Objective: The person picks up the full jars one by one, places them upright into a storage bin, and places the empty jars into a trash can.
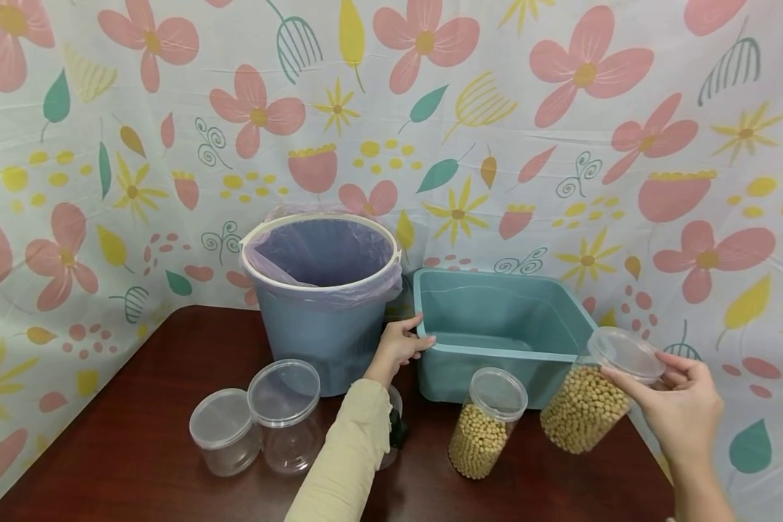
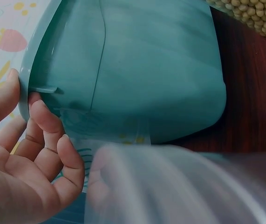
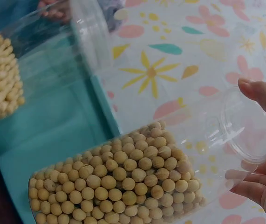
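Left hand is gripping the near-left rim of the teal rectangular plastic tub, thumb on top, fingers curling under the lip per the left wrist view. Going left to right on the dark wooden counter: two empty clear plastic jars with clear lids are standing touching each other, then the grey-blue round bin lined with a pale purple bag is sitting behind them, then the tub just beside the bin. In front of the tub, a clear lidded jar of yellow soybeans is standing slightly tilted. Right hand is holding a second clear soybean jar by its lid end, fingers curling round the clear lid, jar tilting with its base near the counter by the tub's right corner. Step in hand looks like steadying the tub while lifting the jar. Next move likely needs the lid taken off, which probably calls for the left hand too.
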Demonstrator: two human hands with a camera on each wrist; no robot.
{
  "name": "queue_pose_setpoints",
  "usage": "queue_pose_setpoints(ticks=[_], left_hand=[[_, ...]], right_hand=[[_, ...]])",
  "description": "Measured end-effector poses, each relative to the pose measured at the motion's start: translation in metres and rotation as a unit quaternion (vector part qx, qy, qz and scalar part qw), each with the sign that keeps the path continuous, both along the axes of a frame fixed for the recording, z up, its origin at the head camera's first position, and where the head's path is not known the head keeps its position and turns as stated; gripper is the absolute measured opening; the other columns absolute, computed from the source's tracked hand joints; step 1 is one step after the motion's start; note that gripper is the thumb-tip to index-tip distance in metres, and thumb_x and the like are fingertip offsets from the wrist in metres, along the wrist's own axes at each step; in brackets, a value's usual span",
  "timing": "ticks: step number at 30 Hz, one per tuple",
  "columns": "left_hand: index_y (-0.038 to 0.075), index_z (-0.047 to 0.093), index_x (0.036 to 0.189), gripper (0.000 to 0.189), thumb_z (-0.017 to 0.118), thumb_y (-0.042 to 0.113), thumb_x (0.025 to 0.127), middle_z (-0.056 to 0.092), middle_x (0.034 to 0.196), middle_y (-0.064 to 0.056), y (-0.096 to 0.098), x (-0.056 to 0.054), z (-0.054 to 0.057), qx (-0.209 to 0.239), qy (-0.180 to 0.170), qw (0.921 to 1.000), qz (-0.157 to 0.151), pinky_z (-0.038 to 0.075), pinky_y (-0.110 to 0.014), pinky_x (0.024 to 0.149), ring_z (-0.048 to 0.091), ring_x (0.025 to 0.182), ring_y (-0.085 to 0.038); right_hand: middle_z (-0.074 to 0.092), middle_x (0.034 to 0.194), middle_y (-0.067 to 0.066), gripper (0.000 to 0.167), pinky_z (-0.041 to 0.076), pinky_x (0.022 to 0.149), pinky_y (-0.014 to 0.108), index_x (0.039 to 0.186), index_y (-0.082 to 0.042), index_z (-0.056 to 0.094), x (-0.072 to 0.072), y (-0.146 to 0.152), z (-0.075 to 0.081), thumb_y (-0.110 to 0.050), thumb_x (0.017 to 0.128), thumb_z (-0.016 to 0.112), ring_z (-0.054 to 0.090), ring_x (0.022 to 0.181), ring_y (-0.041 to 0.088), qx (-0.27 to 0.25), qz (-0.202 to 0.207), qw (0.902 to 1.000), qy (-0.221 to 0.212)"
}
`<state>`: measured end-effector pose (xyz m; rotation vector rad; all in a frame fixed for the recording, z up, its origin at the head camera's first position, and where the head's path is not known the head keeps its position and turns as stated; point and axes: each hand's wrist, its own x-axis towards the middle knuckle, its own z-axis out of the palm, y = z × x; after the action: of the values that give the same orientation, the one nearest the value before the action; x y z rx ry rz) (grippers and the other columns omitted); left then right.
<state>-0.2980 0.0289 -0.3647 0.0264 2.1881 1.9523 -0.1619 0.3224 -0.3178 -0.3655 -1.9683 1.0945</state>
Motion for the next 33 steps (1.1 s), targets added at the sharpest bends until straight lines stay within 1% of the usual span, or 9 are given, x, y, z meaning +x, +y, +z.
queue_pose_setpoints(ticks=[4,11,18,24,25,27,30,32,33], left_hand=[[0.024,0.047,0.131,0.058,0.07,0.016,0.078,0.055,0.072,-0.003,0.0,-0.001,-0.001,0.002,-0.001,1.0,0.0,0.027,-0.022,0.041,0.049,0.051,-0.013],[0.025,0.047,0.131,0.057,0.069,0.017,0.079,0.057,0.077,-0.004,0.0,-0.001,-0.003,-0.006,0.001,1.0,0.001,0.028,-0.022,0.041,0.054,0.056,-0.019],[0.025,0.047,0.131,0.057,0.069,0.017,0.079,0.057,0.078,-0.003,0.0,0.0,-0.001,-0.012,0.001,0.9999,0.001,0.03,-0.021,0.042,0.059,0.072,-0.03],[0.025,0.046,0.131,0.057,0.069,0.018,0.079,0.057,0.076,-0.003,-0.002,0.001,-0.002,-0.007,0.0,1.0,0.002,0.03,-0.022,0.043,0.054,0.056,-0.017],[0.025,0.046,0.132,0.057,0.069,0.018,0.079,0.057,0.076,-0.003,-0.002,0.0,-0.002,-0.007,0.001,1.0,0.001,0.03,-0.022,0.043,0.053,0.055,-0.015],[0.025,0.046,0.132,0.057,0.069,0.018,0.079,0.056,0.075,-0.003,-0.002,0.0,-0.002,-0.008,0.002,1.0,0.001,0.031,-0.022,0.044,0.052,0.053,-0.013],[0.025,0.046,0.132,0.057,0.069,0.019,0.079,0.057,0.075,-0.003,-0.001,-0.001,-0.003,-0.008,0.003,1.0,0.001,0.031,-0.022,0.044,0.051,0.052,-0.013],[0.025,0.046,0.132,0.058,0.069,0.019,0.079,0.057,0.076,-0.003,-0.001,-0.001,-0.003,-0.008,0.003,1.0,0.0,0.031,-0.022,0.043,0.051,0.053,-0.013],[0.025,0.046,0.132,0.058,0.069,0.019,0.079,0.057,0.077,-0.003,-0.001,-0.001,-0.003,-0.008,0.002,1.0,-0.001,0.031,-0.022,0.043,0.052,0.053,-0.013]], right_hand=[[0.052,0.056,-0.025,0.051,0.038,0.045,0.008,0.093,-0.023,0.053,-0.003,0.0,0.01,-0.001,0.058,0.082,0.05,0.045,-0.006,-0.016,0.011,0.9998,0.01],[0.056,0.056,-0.018,0.052,0.038,0.043,0.009,0.092,-0.02,0.056,-0.015,0.004,0.029,0.013,0.057,0.076,0.051,0.044,-0.004,-0.02,0.051,0.9954,0.079],[0.052,0.048,-0.005,0.049,0.034,0.037,0.012,0.094,-0.011,0.058,-0.022,0.003,0.053,0.018,0.058,0.073,0.046,0.037,0.002,-0.09,0.116,0.9802,0.133],[0.049,0.048,-0.006,0.047,0.034,0.042,0.011,0.095,-0.013,0.058,-0.03,0.002,0.065,0.016,0.061,0.073,0.042,0.038,0.001,-0.08,0.115,0.9769,0.161],[0.048,0.047,-0.005,0.046,0.033,0.041,0.011,0.094,-0.011,0.058,-0.032,0.002,0.066,0.016,0.06,0.073,0.042,0.038,0.002,-0.094,0.127,0.9714,0.178],[0.047,0.046,0.001,0.045,0.037,0.043,0.011,0.094,-0.006,0.058,-0.037,0.001,0.07,0.02,0.059,0.071,0.047,0.039,0.004,-0.147,0.173,0.9483,0.222],[0.044,0.044,0.005,0.045,0.043,0.047,0.012,0.095,-0.001,0.057,-0.043,0.0,0.075,0.022,0.058,0.07,0.052,0.04,0.008,-0.184,0.212,0.9236,0.261],[0.042,0.043,0.006,0.045,0.044,0.047,0.013,0.095,0.001,0.056,-0.047,0.0,0.078,0.022,0.058,0.07,0.05,0.038,0.008,-0.191,0.217,0.9182,0.271],[0.042,0.043,0.005,0.044,0.043,0.046,0.012,0.095,0.0,0.056,-0.049,0.0,0.08,0.02,0.059,0.071,0.048,0.037,0.007,-0.181,0.204,0.9245,0.266]])
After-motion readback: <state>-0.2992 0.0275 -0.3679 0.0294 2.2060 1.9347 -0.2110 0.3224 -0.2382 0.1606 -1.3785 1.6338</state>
